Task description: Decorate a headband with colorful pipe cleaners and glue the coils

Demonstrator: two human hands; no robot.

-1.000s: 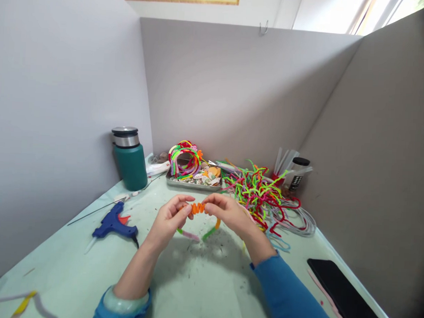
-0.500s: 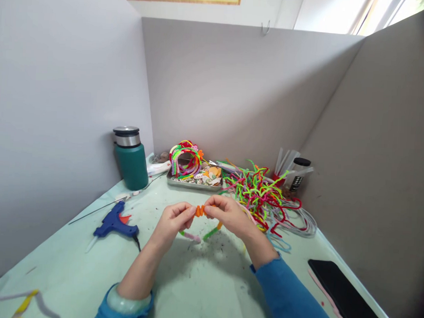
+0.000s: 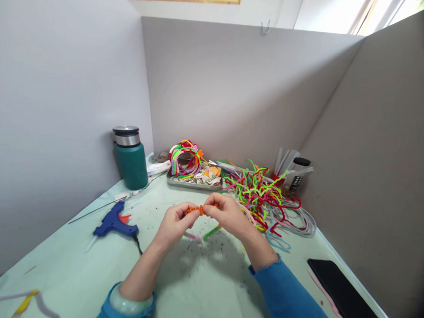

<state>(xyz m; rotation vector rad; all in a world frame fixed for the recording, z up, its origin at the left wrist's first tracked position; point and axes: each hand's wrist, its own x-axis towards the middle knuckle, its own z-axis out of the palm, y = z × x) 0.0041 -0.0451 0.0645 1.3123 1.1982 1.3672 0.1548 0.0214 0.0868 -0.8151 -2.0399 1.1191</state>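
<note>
Between my hands, a little above the table, is an orange fuzzy pipe cleaner [image 3: 201, 210] bent into tight coils or folds. My left hand [image 3: 177, 221] pinches its left part between thumb and fingers. On the right part, my right hand [image 3: 225, 213] is closed with thumb and fingertips. Below them hang bits of pipe cleaner, a pink one [image 3: 194, 238] on the left and a green one [image 3: 211, 232] with an orange end on the right. These look joined to the held piece, but my fingers hide where they meet it.
At left lie a blue glue gun [image 3: 116, 223] and a green bottle [image 3: 130, 162]. Behind my hands stands a metal tray [image 3: 193, 185] with rings of pipe cleaners. A tangled heap of pipe cleaners [image 3: 260, 189] spreads to its right. A black phone-like slab [image 3: 346, 291] lies front right.
My left hand has shifted slightly right, its thumb now further along the orange pipe cleaner. More orange shows above my left thumb. My right hand has barely moved.
</note>
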